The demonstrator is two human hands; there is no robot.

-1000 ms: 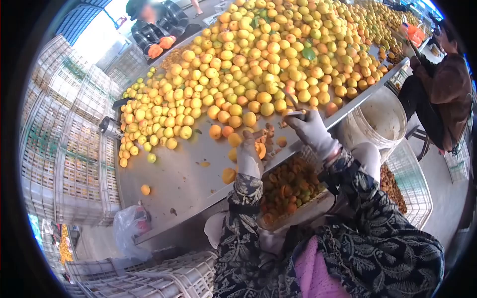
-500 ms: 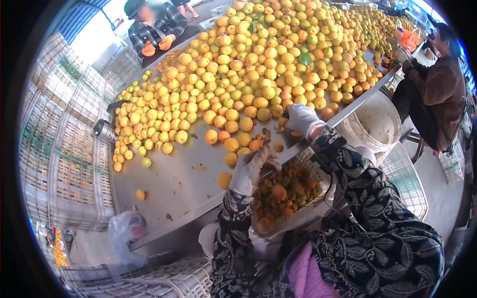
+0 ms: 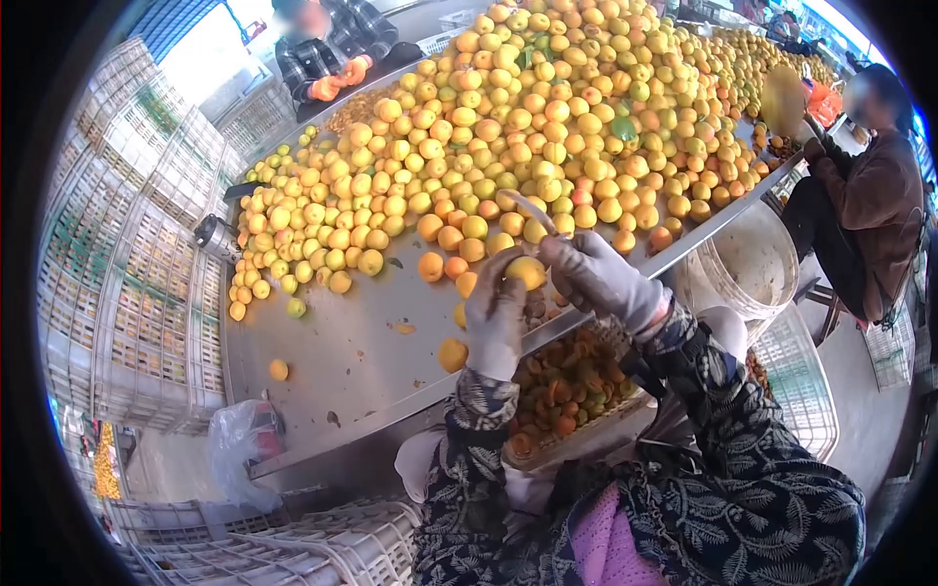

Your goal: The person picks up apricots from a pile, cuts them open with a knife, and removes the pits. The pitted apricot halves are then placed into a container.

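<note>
My left hand (image 3: 495,317), in a pale glove, holds a yellow-orange fruit (image 3: 528,272) above the table's near edge. Just right of it, my gloved right hand (image 3: 601,278) grips a small knife (image 3: 531,212), whose blade points up and left over the fruit heap. A large heap of round yellow and orange fruits (image 3: 469,146) lies on the metal table (image 3: 342,376) beyond both hands. Below my hands, a crate holds cut fruit pieces (image 3: 567,386). One loose fruit (image 3: 451,355) rests beside my left hand.
Stacked white crates (image 3: 147,293) stand at the left. A plastic bag (image 3: 234,454) hangs by the table corner. A white bucket (image 3: 747,256) is at the right, near a seated person (image 3: 870,186). Another person with orange gloves (image 3: 340,80) works across the table.
Both hands have risen and come together. My left hand now has a whole fruit in it, and the knife in my right hand has come into sight.
</note>
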